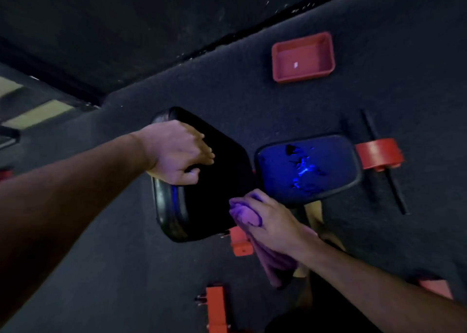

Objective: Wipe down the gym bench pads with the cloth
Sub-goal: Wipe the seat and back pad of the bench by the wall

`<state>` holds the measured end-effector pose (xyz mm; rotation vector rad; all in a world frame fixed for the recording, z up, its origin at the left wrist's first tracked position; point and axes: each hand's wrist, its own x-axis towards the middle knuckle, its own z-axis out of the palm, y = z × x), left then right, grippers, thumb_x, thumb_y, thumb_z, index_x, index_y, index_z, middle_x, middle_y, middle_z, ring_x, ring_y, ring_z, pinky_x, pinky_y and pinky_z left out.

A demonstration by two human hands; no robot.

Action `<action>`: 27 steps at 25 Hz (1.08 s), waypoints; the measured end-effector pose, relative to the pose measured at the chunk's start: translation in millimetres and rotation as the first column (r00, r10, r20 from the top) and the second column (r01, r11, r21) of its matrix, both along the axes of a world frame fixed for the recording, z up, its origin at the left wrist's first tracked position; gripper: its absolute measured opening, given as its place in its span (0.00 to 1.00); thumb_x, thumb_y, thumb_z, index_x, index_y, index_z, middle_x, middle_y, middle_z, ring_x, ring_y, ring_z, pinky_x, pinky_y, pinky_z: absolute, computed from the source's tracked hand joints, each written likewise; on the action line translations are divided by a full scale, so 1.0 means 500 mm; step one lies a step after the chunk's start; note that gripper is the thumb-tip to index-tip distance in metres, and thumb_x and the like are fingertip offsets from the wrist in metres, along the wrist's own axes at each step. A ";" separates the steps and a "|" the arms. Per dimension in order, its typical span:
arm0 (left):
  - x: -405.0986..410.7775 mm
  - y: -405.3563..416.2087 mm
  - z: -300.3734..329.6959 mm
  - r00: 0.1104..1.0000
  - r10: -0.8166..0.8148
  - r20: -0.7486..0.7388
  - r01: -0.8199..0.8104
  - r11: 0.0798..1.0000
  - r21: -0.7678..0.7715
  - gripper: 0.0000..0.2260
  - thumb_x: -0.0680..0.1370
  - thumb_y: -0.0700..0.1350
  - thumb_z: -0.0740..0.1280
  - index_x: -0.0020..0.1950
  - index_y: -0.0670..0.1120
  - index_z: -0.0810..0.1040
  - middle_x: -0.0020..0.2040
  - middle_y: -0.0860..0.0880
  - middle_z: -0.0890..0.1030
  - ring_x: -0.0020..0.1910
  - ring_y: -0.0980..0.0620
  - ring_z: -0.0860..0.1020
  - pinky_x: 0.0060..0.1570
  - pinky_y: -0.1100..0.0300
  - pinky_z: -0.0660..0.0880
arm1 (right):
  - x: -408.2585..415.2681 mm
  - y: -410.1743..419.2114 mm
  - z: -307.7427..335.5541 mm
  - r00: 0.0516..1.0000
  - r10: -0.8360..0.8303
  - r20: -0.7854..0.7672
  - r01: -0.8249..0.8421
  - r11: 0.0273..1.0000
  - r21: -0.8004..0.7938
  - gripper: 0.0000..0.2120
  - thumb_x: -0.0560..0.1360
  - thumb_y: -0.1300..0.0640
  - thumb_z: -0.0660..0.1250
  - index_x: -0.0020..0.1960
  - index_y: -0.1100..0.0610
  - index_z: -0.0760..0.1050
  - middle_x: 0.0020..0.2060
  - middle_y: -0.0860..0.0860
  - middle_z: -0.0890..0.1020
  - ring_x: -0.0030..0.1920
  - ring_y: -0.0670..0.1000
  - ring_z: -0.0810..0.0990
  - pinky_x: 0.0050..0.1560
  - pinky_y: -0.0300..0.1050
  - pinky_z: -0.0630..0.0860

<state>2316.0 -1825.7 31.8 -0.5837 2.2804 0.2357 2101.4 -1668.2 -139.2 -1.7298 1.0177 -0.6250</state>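
Note:
A black bench pad lies at the centre of the head view, seen from above. My left hand grips its upper left edge, fingers curled over the top. Beside it on the right sits a smaller seat pad with worn, cracked patches that shine blue. My right hand holds a bunched purple cloth at the black pad's lower right corner, close to the gap between the two pads. The rest of the cloth hangs down below my wrist.
A red plastic tray lies on the dark carpeted floor at the upper right. Orange-red bench frame parts show below the pads, and a red roller on a black bar sits right of the seat pad.

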 end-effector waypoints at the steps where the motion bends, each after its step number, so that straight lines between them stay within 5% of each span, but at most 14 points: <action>1: 0.002 0.001 -0.002 0.998 -0.023 0.057 0.026 0.998 -0.051 0.37 0.71 0.62 0.45 0.72 0.54 0.79 0.73 0.56 0.77 0.73 0.53 0.75 0.78 0.53 0.65 | -0.030 -0.008 0.007 0.997 -0.025 -0.073 0.028 0.999 0.030 0.23 0.76 0.46 0.64 0.72 0.43 0.72 0.60 0.42 0.74 0.59 0.48 0.79 0.61 0.54 0.78; 3: -0.007 0.021 -0.006 0.977 0.093 0.193 -0.076 0.992 -0.097 0.40 0.69 0.65 0.43 0.77 0.58 0.73 0.76 0.59 0.73 0.78 0.54 0.69 0.79 0.53 0.61 | -0.110 -0.025 0.010 0.982 -0.114 -0.153 0.126 0.989 0.076 0.22 0.76 0.43 0.63 0.70 0.43 0.74 0.58 0.40 0.74 0.58 0.44 0.79 0.63 0.51 0.76; 8: -0.076 0.050 -0.067 0.856 0.514 0.060 -0.479 0.831 -0.283 0.33 0.79 0.68 0.51 0.81 0.57 0.65 0.79 0.53 0.71 0.77 0.48 0.69 0.80 0.47 0.58 | -0.260 -0.025 0.021 0.938 -0.094 -0.334 0.123 0.990 0.066 0.26 0.72 0.37 0.61 0.66 0.43 0.78 0.57 0.41 0.75 0.56 0.44 0.80 0.64 0.49 0.76; 11: -0.193 0.163 -0.189 0.645 0.744 -0.173 -0.761 0.606 -0.230 0.31 0.83 0.64 0.55 0.84 0.52 0.59 0.83 0.48 0.62 0.81 0.48 0.62 0.82 0.43 0.50 | -0.354 -0.041 -0.012 0.899 -0.051 -0.435 0.107 0.989 0.105 0.25 0.71 0.38 0.64 0.67 0.42 0.77 0.56 0.42 0.73 0.54 0.46 0.80 0.62 0.50 0.76; 14: -0.316 0.298 -0.344 0.343 0.920 -0.188 -0.937 0.350 0.003 0.33 0.84 0.62 0.57 0.86 0.52 0.52 0.86 0.49 0.51 0.84 0.51 0.51 0.82 0.44 0.43 | -0.451 -0.073 -0.075 0.864 0.026 -0.503 0.052 0.989 0.140 0.22 0.75 0.46 0.71 0.68 0.43 0.76 0.56 0.43 0.71 0.54 0.45 0.78 0.62 0.49 0.76; 18: -0.429 0.348 -0.557 0.105 0.981 -0.163 -0.987 0.123 0.100 0.34 0.85 0.62 0.55 0.86 0.51 0.44 0.86 0.51 0.41 0.85 0.52 0.43 0.82 0.46 0.43 | -0.565 -0.151 -0.205 0.821 0.078 -0.566 0.005 0.990 0.144 0.23 0.77 0.50 0.73 0.70 0.45 0.76 0.57 0.46 0.70 0.55 0.48 0.77 0.61 0.46 0.74; 22: -0.502 0.282 -0.752 0.024 0.960 -0.279 -0.998 0.040 0.050 0.32 0.87 0.60 0.49 0.85 0.50 0.40 0.81 0.53 0.31 0.84 0.51 0.39 0.82 0.43 0.41 | -0.620 -0.238 -0.348 0.770 0.199 -0.606 -0.211 0.976 0.053 0.24 0.77 0.50 0.72 0.72 0.45 0.73 0.58 0.47 0.71 0.57 0.53 0.77 0.55 0.53 0.78; 27: -0.470 0.206 -0.895 -0.142 0.887 -0.440 -0.975 -0.201 -0.091 0.29 0.86 0.59 0.40 0.85 0.50 0.41 0.85 0.51 0.36 0.84 0.53 0.36 0.77 0.36 0.31 | -0.566 -0.320 -0.444 0.720 0.184 -0.669 -0.403 0.896 -0.187 0.28 0.77 0.52 0.71 0.75 0.46 0.69 0.66 0.50 0.70 0.58 0.55 0.74 0.56 0.56 0.75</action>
